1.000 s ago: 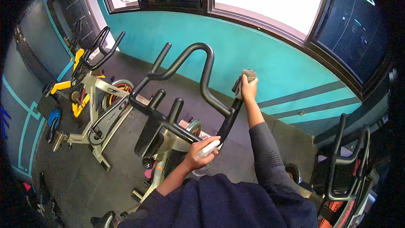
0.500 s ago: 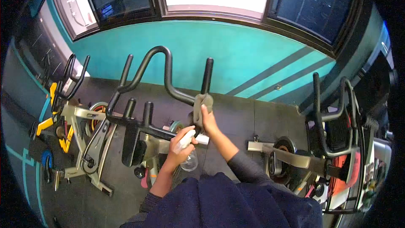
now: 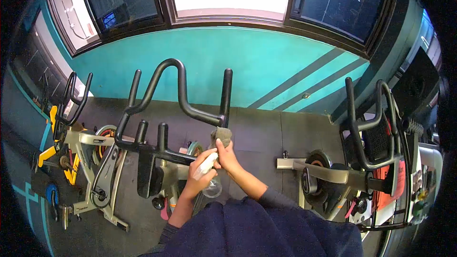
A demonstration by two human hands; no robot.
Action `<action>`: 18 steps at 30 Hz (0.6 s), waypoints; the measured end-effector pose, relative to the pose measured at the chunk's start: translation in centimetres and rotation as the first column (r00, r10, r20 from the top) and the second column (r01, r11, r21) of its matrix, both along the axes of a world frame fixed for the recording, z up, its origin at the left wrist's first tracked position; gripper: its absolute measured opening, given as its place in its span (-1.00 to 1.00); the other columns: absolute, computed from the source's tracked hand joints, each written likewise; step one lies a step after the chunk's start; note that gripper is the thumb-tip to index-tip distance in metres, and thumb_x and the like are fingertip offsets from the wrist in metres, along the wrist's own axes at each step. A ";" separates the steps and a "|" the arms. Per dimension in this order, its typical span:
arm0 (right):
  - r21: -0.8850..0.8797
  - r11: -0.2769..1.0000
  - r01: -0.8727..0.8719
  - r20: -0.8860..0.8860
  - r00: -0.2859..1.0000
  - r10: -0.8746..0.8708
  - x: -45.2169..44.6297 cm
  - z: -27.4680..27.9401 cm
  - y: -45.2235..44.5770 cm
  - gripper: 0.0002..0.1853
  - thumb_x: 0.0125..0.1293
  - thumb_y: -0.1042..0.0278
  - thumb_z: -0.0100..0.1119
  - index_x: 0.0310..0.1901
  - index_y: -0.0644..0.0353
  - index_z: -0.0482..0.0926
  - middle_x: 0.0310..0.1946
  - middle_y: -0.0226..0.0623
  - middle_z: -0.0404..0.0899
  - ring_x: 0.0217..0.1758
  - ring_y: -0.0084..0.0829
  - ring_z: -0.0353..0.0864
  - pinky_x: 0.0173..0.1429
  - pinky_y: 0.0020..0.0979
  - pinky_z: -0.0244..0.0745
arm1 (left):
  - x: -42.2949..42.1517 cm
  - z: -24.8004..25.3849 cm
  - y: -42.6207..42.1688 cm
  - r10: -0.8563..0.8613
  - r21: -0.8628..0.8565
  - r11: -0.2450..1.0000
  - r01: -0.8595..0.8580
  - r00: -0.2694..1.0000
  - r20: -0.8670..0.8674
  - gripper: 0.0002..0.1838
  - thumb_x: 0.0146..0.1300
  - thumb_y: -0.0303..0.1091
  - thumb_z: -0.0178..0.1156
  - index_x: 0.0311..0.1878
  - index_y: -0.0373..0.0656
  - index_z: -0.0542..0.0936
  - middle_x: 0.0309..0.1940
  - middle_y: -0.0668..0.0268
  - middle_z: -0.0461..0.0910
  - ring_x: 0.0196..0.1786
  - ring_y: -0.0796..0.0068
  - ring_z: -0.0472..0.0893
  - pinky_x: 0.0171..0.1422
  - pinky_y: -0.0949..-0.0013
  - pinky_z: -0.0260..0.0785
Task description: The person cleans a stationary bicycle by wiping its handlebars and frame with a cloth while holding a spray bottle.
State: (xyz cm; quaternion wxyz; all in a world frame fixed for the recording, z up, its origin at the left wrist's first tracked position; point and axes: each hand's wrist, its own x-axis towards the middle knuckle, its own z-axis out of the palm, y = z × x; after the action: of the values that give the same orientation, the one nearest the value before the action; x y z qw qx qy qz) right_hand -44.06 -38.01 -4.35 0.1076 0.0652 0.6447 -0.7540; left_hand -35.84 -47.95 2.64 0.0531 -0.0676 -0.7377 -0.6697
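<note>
My left hand (image 3: 199, 172) is closed round the white head of a clear spray bottle (image 3: 212, 188), whose body hangs below the fingers. Just beside it, my right hand (image 3: 226, 155) grips a grey-brown cloth (image 3: 221, 135). That cloth is pressed around the right side of the black handlebar (image 3: 183, 85) of an exercise bike, below its upright grip end (image 3: 226, 90). Part of the bar there is hidden by the cloth and both hands.
Another exercise bike (image 3: 328, 175) stands to the right, with a black handlebar (image 3: 373, 164) beyond it. A bike with yellow parts (image 3: 71, 171) is at the left. Ahead runs a teal wall (image 3: 214, 47) below windows; dark flooring (image 3: 257, 133) lies between.
My right hand and the cloth have slid down the bar towards me, baring the upright grip and the bend below it. My left hand still holds the bottle. The view has shifted slightly.
</note>
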 end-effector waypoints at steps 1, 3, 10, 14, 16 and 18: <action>0.050 0.998 0.027 -0.024 0.999 -0.026 -0.8 -0.5 -0.2 -0.44 0.39 -0.01 0.01 0.11 0.37 0.20 -0.06 0.03 0.49 0.01 -0.19 0.53 0.10 -0.28 0.40 | 0.0 0.0 -0.1 -0.009 0.018 1.000 0.008 0.999 0.050 -0.38 -0.04 -0.62 0.07 0.21 -0.24 0.42 -0.35 0.28 0.59 -0.28 0.54 0.59 -0.20 0.46 0.49; 0.080 0.996 0.037 -0.067 0.997 -0.032 -2.1 -0.9 -0.2 -0.44 0.39 0.00 0.02 0.12 0.38 0.20 -0.05 0.05 0.50 0.03 -0.17 0.53 0.12 -0.27 0.39 | 0.0 -0.5 -0.3 -0.021 0.007 1.000 0.021 0.999 0.028 -0.38 -0.05 -0.62 0.07 0.21 -0.24 0.42 -0.35 0.28 0.59 -0.27 0.54 0.59 -0.19 0.46 0.48; -0.001 0.993 0.121 -0.132 0.984 -0.120 -7.6 -0.4 -0.6 -0.58 0.39 0.07 0.07 0.03 0.25 0.30 -0.22 -0.25 0.53 -0.15 -0.45 0.50 -0.01 -0.39 0.43 | -0.4 -1.1 -0.8 -0.063 -0.058 0.996 0.063 0.998 0.004 -0.35 -0.03 -0.69 0.05 0.26 -0.23 0.38 -0.34 0.29 0.57 -0.21 0.48 0.62 -0.13 0.44 0.48; 0.125 0.979 0.160 -0.365 0.925 -0.105 -13.6 -2.2 -0.2 -0.50 0.39 0.01 0.06 0.09 0.29 0.27 -0.19 -0.16 0.57 -0.13 -0.38 0.56 0.01 -0.35 0.44 | -0.3 -0.7 -0.4 -0.042 -0.062 0.997 0.037 0.997 -0.068 -0.37 -0.08 -0.63 0.09 0.20 -0.22 0.45 -0.37 0.30 0.59 -0.24 0.50 0.61 -0.01 0.41 0.43; 0.271 0.944 0.186 -0.367 0.927 -0.077 -15.2 0.7 0.1 -0.42 0.36 -0.05 0.03 0.11 0.35 0.24 -0.09 0.11 0.55 0.01 -0.02 0.57 0.10 -0.18 0.41 | -0.3 -0.1 -0.4 -0.039 -0.088 0.995 0.035 0.998 -0.043 -0.39 -0.07 -0.62 0.09 0.19 -0.21 0.45 -0.38 0.30 0.60 -0.22 0.50 0.62 0.02 0.40 0.43; 0.315 0.925 0.212 -0.377 0.923 -0.083 -19.2 0.3 -0.2 -0.30 0.31 -0.08 0.07 0.22 0.39 0.18 -0.05 0.15 0.53 0.03 0.04 0.55 0.10 -0.12 0.41 | -0.3 -0.5 -0.5 -0.021 -0.105 0.994 0.016 0.998 -0.053 -0.41 -0.05 -0.60 0.09 0.18 -0.21 0.46 -0.37 0.31 0.62 -0.22 0.49 0.63 0.02 0.40 0.44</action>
State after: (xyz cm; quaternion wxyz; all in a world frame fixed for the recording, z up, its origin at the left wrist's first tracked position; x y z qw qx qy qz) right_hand -63.27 -38.22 -4.03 -0.0823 -0.0054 0.7702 -0.6324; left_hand -36.16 -48.47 2.19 0.0632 -0.0953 -0.7694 -0.6285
